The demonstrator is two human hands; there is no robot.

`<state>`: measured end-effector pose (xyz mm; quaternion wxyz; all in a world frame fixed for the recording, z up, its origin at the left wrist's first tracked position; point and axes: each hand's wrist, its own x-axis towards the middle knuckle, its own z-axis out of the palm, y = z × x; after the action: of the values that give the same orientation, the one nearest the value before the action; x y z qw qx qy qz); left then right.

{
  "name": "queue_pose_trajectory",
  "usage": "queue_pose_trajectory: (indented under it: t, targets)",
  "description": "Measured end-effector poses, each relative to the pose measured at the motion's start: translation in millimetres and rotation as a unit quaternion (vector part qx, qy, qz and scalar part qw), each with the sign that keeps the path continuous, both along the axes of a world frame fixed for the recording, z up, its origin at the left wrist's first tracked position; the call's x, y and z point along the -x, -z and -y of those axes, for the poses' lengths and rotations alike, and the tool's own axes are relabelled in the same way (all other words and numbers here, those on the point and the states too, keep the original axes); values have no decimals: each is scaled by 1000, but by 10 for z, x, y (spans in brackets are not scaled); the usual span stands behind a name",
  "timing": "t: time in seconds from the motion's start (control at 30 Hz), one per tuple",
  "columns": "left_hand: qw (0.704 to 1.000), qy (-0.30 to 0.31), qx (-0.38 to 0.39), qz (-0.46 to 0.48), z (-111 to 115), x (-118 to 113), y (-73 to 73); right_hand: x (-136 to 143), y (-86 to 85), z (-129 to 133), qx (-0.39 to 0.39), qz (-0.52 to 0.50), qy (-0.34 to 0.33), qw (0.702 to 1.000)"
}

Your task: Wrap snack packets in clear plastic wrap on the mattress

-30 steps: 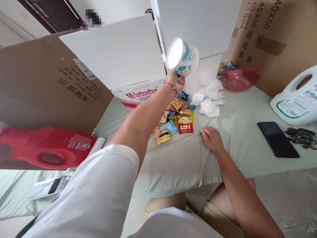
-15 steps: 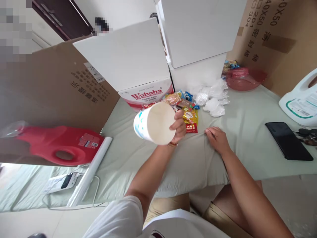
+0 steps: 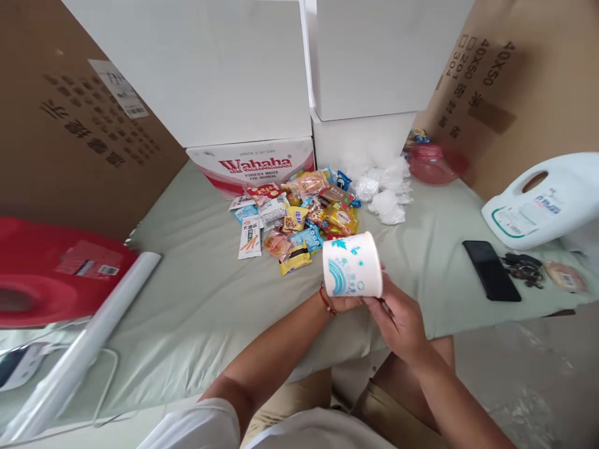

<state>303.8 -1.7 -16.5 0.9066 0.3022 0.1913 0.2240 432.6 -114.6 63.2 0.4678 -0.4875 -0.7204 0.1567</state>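
Pale green cloth (image 3: 196, 299) covers the table, with a heap of snack packets (image 3: 299, 215) before stacked boxes. Near its front edge, a white paper cup (image 3: 352, 265) with blue print lies sideways between both hands: left hand (image 3: 344, 302) cradles it from below, right hand (image 3: 397, 315) closes fingers on its base end.

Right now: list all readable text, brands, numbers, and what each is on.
"Wahaha": red lettering on the white carton behind the snack packets.
"40X50", "201", "304": printed on the cardboard box at right; its Chinese characters are unclear.
Left cardboard box: Chinese print and sticker, unreadable.
Paper cup, held by left hand and right hand: blue pattern, no words.
Packets and white jug label: too small.
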Motion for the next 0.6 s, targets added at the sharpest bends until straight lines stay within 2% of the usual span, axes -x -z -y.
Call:
queue_pose_trajectory:
  t: [0.07,0.13,0.2,0.23,0.3,0.37,0.43,0.5,0.53,0.6]
  targets:
    - [998,60,14,28,65,-75,22,-91,47,133,-23,34,129,991]
    - [994,98,14,36,96,-126,19,-350,0,74,-68,97,285,951]
    - [994,107,9,33,97,-150,14,-751,-173,-266,-106,158,407,894]
    - [994,103,12,34,90,-153,16,-983,-303,-537,-108,174,429,880]
    - [995,88,21,40,72,-147,26,-1453,-612,-1194,-81,189,455,866]
    - [996,66,29,46,52,-134,38,-1842,-907,-1826,-25,207,449,869]
    - [997,46,31,48,35,-122,40,-2049,-1089,-2237,-4,190,449,873]
    - [998,34,33,47,21,-119,36,-2018,-1081,-2328,18,141,426,893]
    - [998,31,33,48,14,-122,34,-1921,-997,-2256,28,120,404,906]
    - [998,29,34,54,0,-135,36,-1632,-692,-1921,45,105,350,930]
